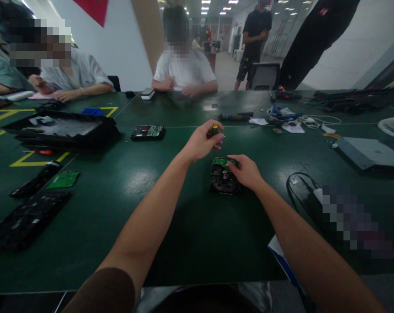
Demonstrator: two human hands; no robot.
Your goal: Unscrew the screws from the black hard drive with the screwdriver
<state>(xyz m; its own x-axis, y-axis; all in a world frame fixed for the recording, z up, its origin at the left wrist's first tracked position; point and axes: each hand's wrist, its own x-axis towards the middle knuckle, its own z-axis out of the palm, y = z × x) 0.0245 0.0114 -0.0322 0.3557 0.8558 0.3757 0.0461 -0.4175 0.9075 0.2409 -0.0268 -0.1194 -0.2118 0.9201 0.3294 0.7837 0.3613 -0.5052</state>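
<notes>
A screwdriver with a yellow-and-dark handle stands upright in my left hand, whose fingers are closed around it. Its thin shaft points down to the green circuit board at the far end of a black hard drive. That drive lies flat on the dark green table. My right hand grips the drive's right side, thumb resting over the board's edge. Where exactly the screwdriver tip meets the board is too small to tell.
A second hard drive lies to the left, beyond it black trays. Near left are a green board and a black panel. At right sit a silver box and cables. People sit across the table.
</notes>
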